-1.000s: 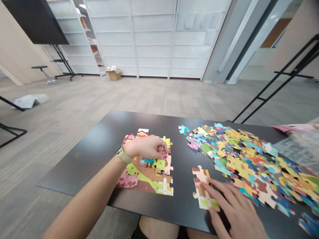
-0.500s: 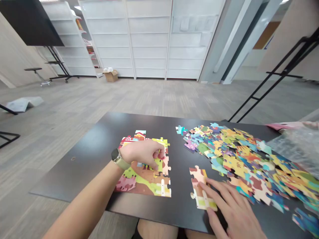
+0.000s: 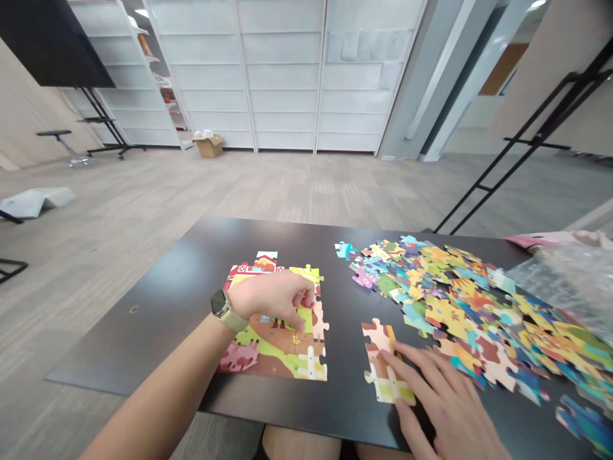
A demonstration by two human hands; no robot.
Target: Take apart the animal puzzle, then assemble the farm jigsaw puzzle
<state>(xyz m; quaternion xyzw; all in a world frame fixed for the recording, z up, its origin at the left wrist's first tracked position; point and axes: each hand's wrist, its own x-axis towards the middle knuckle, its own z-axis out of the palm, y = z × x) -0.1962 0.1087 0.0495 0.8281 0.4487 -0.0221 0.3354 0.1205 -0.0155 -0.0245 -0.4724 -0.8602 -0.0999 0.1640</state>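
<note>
My left hand (image 3: 278, 297), with a watch on its wrist, is curled over the partly joined farm-scene jigsaw puzzle (image 3: 275, 364). Its thumb and fingertips close on a puzzle piece (image 3: 317, 322) at the right side, whose far part they hide. My right hand (image 3: 443, 399) lies open, fingers stretched out, the tips touching a small joined section of puzzle pieces (image 3: 383, 364) with brown-and-white patches and a white fence. A narrow strip of dark table separates that section from the larger puzzle.
A heap of loose puzzle pieces (image 3: 454, 313) spreads across the table's right side. One blue piece (image 3: 345, 250) lies at its far left end. Clear plastic wrap (image 3: 565, 275) rests at the right edge. The black table (image 3: 163, 306) ends just before my legs.
The puzzle piece under my left fingertips now sits closer against its neighbours. Both hands stay nearly in place; the whole view has shifted slightly.
</note>
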